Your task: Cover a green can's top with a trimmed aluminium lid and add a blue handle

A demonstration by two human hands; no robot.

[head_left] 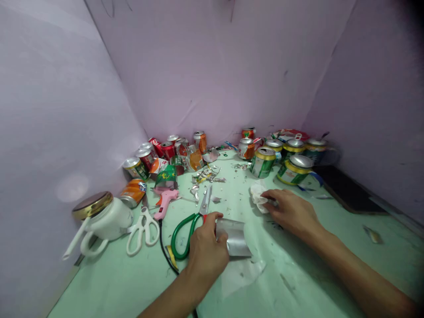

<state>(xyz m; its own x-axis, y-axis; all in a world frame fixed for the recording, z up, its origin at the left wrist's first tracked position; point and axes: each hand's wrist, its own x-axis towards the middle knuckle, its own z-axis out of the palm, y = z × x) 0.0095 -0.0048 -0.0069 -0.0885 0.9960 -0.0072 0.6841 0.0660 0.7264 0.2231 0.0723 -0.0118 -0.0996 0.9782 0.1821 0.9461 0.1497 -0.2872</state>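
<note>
Possibly, skin could be nicked, since the curved metal sheet (pixel 236 240) is gripped at its left edge by the left hand (pixel 208 247), and a thin rim of that sort may well be sharp. The sheet lies low over the front middle of the table (pixel 308 282), with a flat piece of paper (pixel 241 277) just below it. If it were squeezed too hard, it might be bent or creased. The crumpled tissue (pixel 256 194) is pinched in the fingers of the right hand (pixel 288 211), beyond the sheet and to its right; it could be snagged or torn if dragged over a raw edge. The green-handled scissors (pixel 180 240) lie close beside the left hand, blades pointing away and slightly parted, so a knuckle could be caught by a careless sideways move. The black cord (pixel 162 243) of the glue gun (pixel 165 204) could likewise be hooked by the left forearm, by which part of it is covered.

Whether the gun is hot cannot be told. The fingertips behind the sheet are hidden, as is its far side, and whether the paper is touched by its lower edge is unclear. The right fingertips are partly masked by the hand itself. Both forearms are cut off by the frame, and the small metal scraps (pixel 207 176) are hard to tell apart.
</note>
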